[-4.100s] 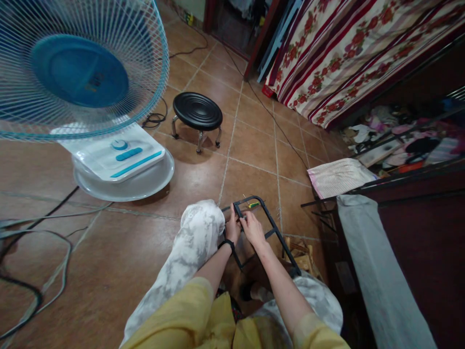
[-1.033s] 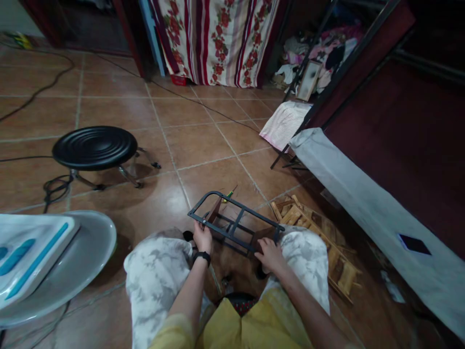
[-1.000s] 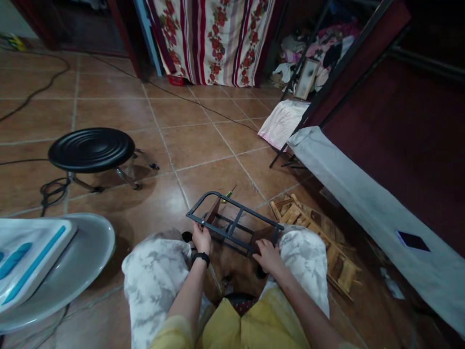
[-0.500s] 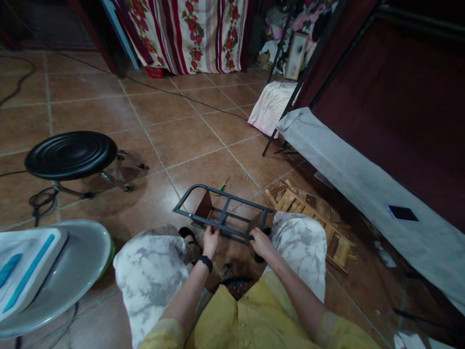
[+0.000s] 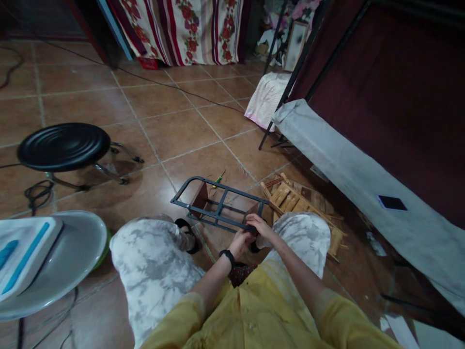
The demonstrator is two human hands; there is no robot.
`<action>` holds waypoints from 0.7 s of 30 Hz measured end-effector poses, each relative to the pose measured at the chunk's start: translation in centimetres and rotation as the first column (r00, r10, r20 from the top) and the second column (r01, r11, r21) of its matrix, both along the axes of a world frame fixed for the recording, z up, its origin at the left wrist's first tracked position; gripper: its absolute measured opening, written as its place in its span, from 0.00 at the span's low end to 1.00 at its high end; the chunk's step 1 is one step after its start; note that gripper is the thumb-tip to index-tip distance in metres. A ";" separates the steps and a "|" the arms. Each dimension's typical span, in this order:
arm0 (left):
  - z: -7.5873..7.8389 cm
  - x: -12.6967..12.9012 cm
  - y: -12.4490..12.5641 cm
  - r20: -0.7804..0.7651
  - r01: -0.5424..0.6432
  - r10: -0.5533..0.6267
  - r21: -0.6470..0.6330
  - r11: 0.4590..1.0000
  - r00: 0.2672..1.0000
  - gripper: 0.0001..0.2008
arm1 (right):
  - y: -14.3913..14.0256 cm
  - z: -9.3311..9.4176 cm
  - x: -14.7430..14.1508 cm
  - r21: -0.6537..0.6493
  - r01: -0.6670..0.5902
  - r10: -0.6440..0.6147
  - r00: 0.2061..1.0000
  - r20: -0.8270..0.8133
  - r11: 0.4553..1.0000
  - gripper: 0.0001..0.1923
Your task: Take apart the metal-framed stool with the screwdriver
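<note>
A small dark metal frame (image 5: 221, 206) with brown wooden panels (image 5: 199, 199) across it stands between my knees, one end rounded. My right hand (image 5: 260, 226) is at its near right corner, fingers bent over the dark bar. Just below, my left hand (image 5: 240, 243), with a black band on the wrist, has its fingers curled together against the same corner. What the left fingertips hold, if anything, is hidden. Beyond the frame a screwdriver (image 5: 218, 180) with a yellow-green handle lies on the tiles.
A folded wooden piece of slatted furniture (image 5: 305, 206) lies by my right knee. To the left stand a black round stool (image 5: 64, 146) and a grey tray (image 5: 85, 242) bearing a white-and-blue box. A phone (image 5: 391, 203) rests on the cloth-covered bench (image 5: 345, 160) at right. A cable crosses the floor.
My left hand has moved right along the frame's near bar to the right corner, beside my right hand. The right hand's fingers have shifted up over that corner. The view has shifted slightly.
</note>
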State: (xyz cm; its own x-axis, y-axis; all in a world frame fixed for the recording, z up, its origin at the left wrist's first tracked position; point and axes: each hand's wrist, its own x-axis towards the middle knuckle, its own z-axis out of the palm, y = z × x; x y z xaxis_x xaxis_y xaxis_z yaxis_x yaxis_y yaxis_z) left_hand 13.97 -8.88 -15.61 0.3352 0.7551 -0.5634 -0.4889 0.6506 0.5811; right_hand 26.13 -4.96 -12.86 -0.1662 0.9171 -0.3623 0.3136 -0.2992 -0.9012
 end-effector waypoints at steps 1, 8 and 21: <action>0.3 0.0 0.0 0.053 -0.007 0.007 -0.005 1.000 0.999 0.11 | 0.0 0.0 0.0 -0.007 0.045 -0.046 0.998 -0.054 0.999 0.14; 1.3 0.0 -0.2 0.078 -0.074 0.082 -0.103 0.992 0.994 0.14 | -0.1 -0.3 0.2 -0.070 0.108 -0.119 0.977 -0.179 0.992 0.15; 0.7 1.0 -0.3 -0.061 -0.153 0.147 -0.111 0.982 0.987 0.18 | 0.5 1.2 0.9 0.023 0.155 -0.147 0.967 -0.209 0.988 0.19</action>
